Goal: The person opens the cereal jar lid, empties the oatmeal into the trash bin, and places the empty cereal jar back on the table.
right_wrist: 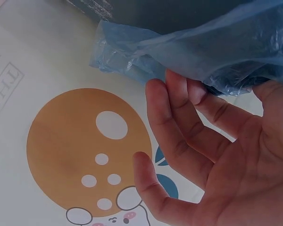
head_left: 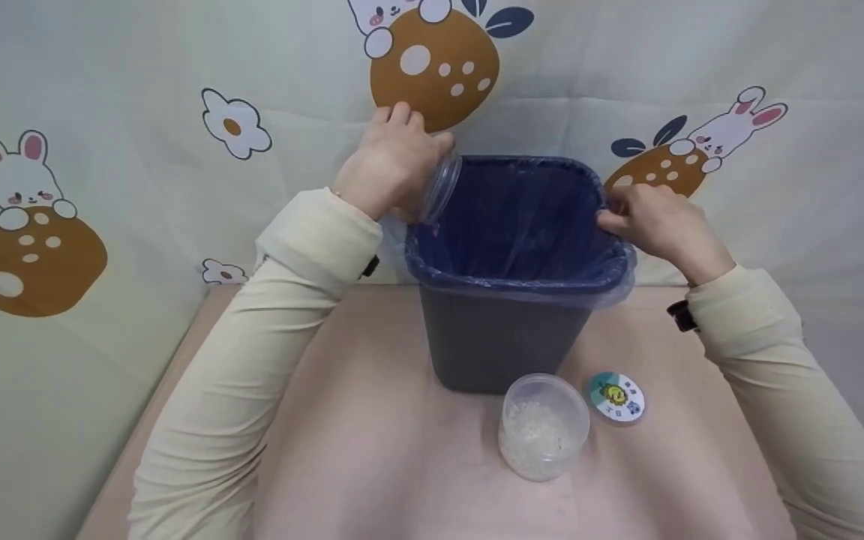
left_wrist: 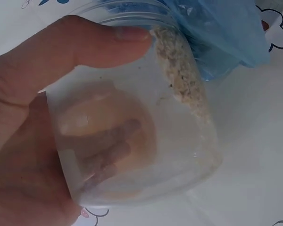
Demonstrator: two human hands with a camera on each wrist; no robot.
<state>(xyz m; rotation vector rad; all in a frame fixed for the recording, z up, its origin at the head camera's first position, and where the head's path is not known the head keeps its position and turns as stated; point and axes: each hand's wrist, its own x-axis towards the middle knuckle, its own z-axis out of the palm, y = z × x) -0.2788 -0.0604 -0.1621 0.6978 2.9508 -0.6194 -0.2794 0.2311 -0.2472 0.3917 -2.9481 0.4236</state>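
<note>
My left hand (head_left: 394, 161) grips a clear plastic jar (left_wrist: 174, 155) tilted at the left rim of a dark bin (head_left: 499, 337), its mouth toward the opening. Beige crumbly bits (left_wrist: 181, 70) cling along one inner side of the jar, near its neck. A thin blue plastic bag (right_wrist: 127, 52) lines the bin and folds out over the rim. At the right rim, my right hand (head_left: 661, 225) pinches the edge with the bag; its other fingers curl loosely below the fold.
In front of the bin stands a clear round tub (head_left: 544, 427) with whitish contents in it and no lid on. A round lid (head_left: 618, 397) with a printed label lies to its right on the pink tabletop (head_left: 387, 442). Behind hangs a cloth (head_left: 312, 60) printed with rabbits.
</note>
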